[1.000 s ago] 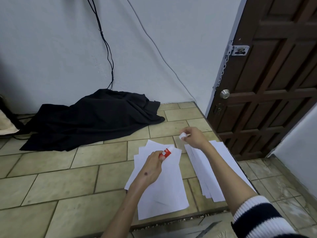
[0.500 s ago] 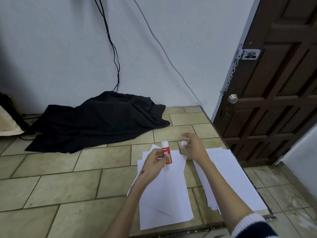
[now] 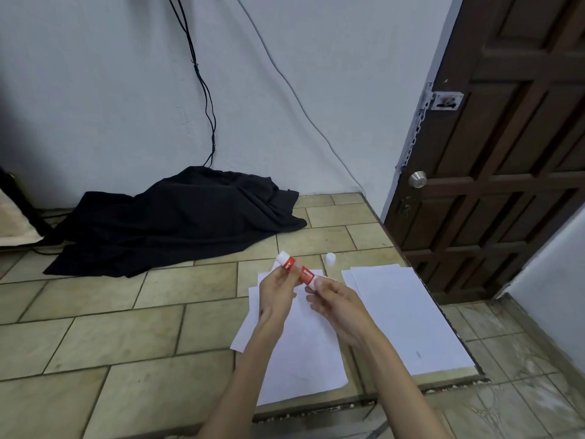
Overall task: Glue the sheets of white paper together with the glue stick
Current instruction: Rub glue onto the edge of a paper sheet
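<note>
Glue stick [image 3: 296, 269]: uncapped, held tilted above the left paper stack [image 3: 304, 350].
Left hand [image 3: 278, 293]: fingers curled round the red barrel.
Right hand [image 3: 337, 301]: fingers pinching the lower end.
Cap [image 3: 330, 259]: upright on the tiled platform [image 3: 126, 327], near its far right corner.
Right paper stack [image 3: 405, 315]: along the right edge.

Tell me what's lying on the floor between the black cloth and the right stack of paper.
In the head view, the white glue cap stands alone on the tiles between the black cloth and the right paper stack; the rest is bare tile.
</note>
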